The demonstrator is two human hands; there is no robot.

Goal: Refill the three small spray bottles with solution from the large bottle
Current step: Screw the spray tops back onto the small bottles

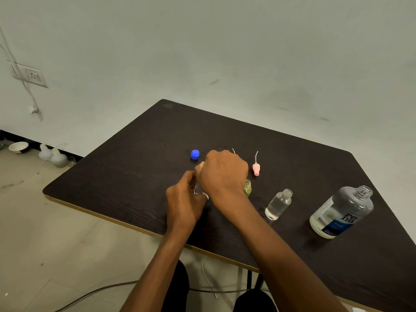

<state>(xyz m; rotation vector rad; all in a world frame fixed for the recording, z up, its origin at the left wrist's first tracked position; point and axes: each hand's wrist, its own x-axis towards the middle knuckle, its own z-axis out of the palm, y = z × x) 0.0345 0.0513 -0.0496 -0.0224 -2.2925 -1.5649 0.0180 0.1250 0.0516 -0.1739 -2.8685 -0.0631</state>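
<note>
Roughly at the middle of the dark table, a small clear bottle stood almost hidden between the two hands, so its contents could not be made out. Just right of it, partly behind the right wrist, a small green bottle stood upright with its neck uncapped. What it held could not be told through the tinted wall. Further right stood a second clear bottle, also uncapped, with clear liquid in it, though the level was hard to read. Nearest the right edge, the large bottle with its blue-and-white label stood open, with clear solution in its lower part. Behind this row lay a blue cap, left of the right hand's knuckles. To the right of them lay a pink spray head, its thin tube pointing away from the person.

The left hand had its fingers curled round the body of the small clear bottle, gripping it from the left, and a ring showed on one finger. The right hand sat above it, fingers bent down into a fist over the bottle's top and gripping there. The knuckles concealed exactly what they pinched.
</note>
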